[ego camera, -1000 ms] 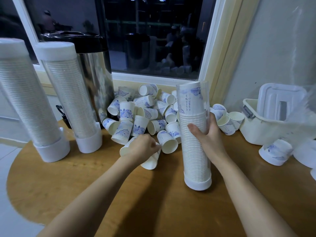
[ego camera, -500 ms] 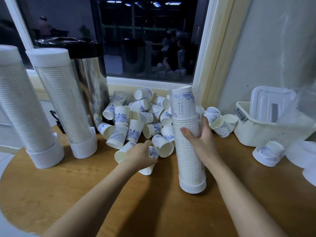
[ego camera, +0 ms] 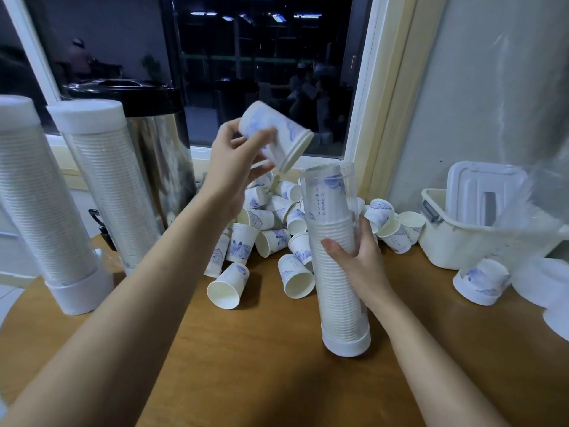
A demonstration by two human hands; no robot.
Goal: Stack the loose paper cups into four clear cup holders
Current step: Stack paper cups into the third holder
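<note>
The left hand [ego camera: 237, 158] pinched a tilted paper cup [ego camera: 275, 135] above the cup holder [ego camera: 337, 257]; the right hand [ego camera: 357, 257] curled around it.

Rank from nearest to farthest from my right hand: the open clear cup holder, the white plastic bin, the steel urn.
1. Open clear cup holder, gripped by the right hand.
2. White plastic bin, on its right.
3. Steel urn, far left at the back.

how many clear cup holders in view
3: capped holder far left, second capped holder beside it, open-topped holder in the middle, gripped by the right hand. A fourth may be hidden.
</note>
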